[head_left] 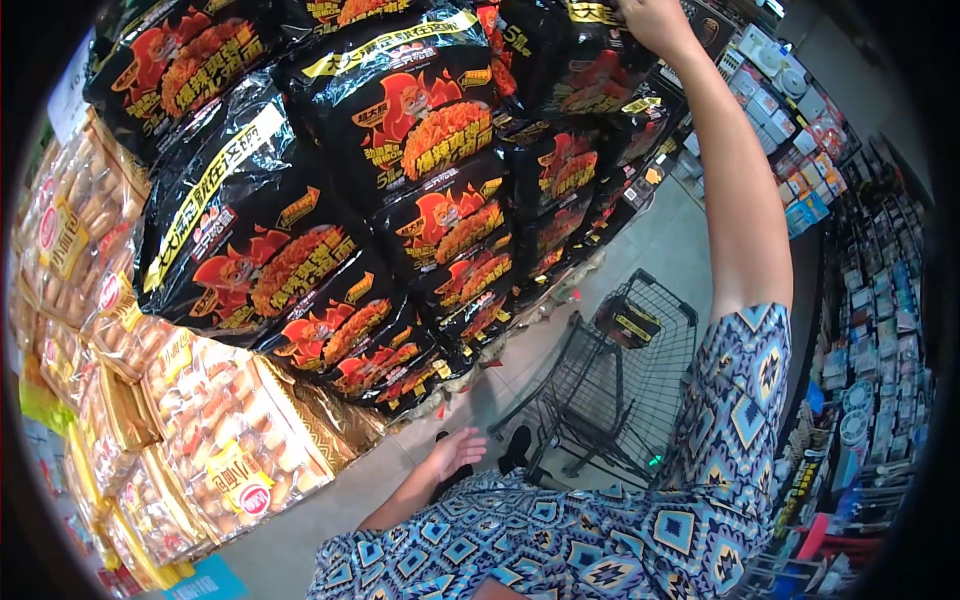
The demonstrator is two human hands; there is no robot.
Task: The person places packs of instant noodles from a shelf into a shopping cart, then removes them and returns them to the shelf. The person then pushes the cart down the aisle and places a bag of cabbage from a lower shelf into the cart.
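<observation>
Presently, black instant-noodle multipack [588,72] lies just left of raised right hand [657,24], nearer one; grip cropped, cannot tell. Left hand [457,455] spread, empty, well below.

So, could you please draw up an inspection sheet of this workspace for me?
Surface: pale grey tiled floor, partly hidden.
Job's things: shiny black plastic noodle packages with red-and-yellow print, stacked.
Clutter: clear-and-gold plastic bread packs beside the stack; dark wire shopping cart holding a black, yellow-marked package.
Grips: right hand at one noodle package, partly cut off, closure unclear; left hand open, empty.
Cables: nothing seen.
Surroundings: densely stocked store shelves at picture right.
</observation>
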